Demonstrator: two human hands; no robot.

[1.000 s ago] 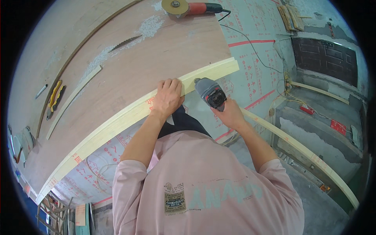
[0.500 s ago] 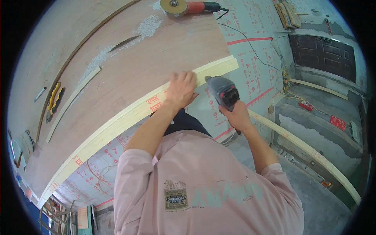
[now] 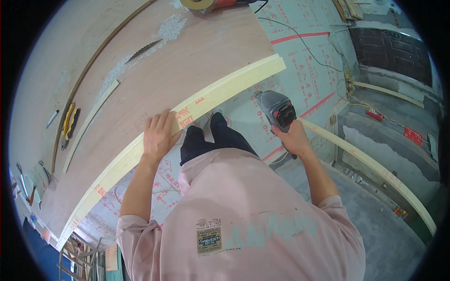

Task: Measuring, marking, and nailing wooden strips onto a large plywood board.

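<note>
Pale board (image 3: 225,91), grey drill (image 3: 274,107), hands (image 3: 159,133) on one each

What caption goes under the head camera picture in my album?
Left hand on a long board, right hand holding a power tool.

A long pale wooden beam (image 3: 234,85) lies along the near edge of the brown wooden tabletop (image 3: 206,54). Behind it is a dark, thin metal saw blade (image 3: 144,50). A red, round-disc grinder (image 3: 220,3) sits by the right edge.

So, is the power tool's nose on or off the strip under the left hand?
Off: floor sheeting shows between that wood strip and the power tool in the right hand.
</note>
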